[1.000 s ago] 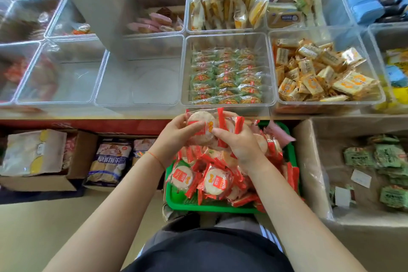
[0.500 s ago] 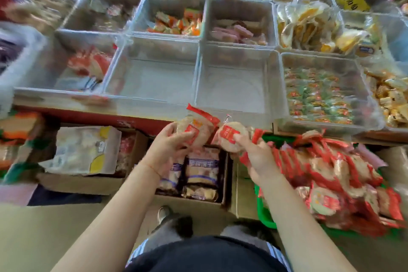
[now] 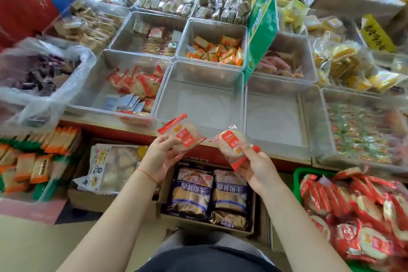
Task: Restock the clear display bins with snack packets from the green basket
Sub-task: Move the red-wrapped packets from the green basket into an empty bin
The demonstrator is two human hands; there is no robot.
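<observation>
My left hand point(image 3: 162, 157) grips one red-and-clear rice cracker packet point(image 3: 182, 133). My right hand point(image 3: 257, 169) pinches a second such packet point(image 3: 230, 144). Both packets hang just in front of the shelf edge, below an empty clear bin point(image 3: 199, 95). To its left a clear bin point(image 3: 97, 95) holds a few of the same red packets and some blue ones. Another empty clear bin point(image 3: 276, 117) lies to the right. The green basket point(image 3: 297, 180) sits at the lower right, heaped with red packets point(image 3: 362, 214).
Further clear bins hold orange sweets point(image 3: 217, 51), green-wrapped snacks point(image 3: 362, 130) and yellow cakes point(image 3: 344, 62). A green sign point(image 3: 262, 20) stands among the bins. Below the shelf, cardboard boxes hold blue snack bags point(image 3: 209, 194) and a white bag point(image 3: 112, 168).
The view has swung left, so the basket now sits at the lower right. Both hands have lifted their packets apart and up toward the front of the empty bin.
</observation>
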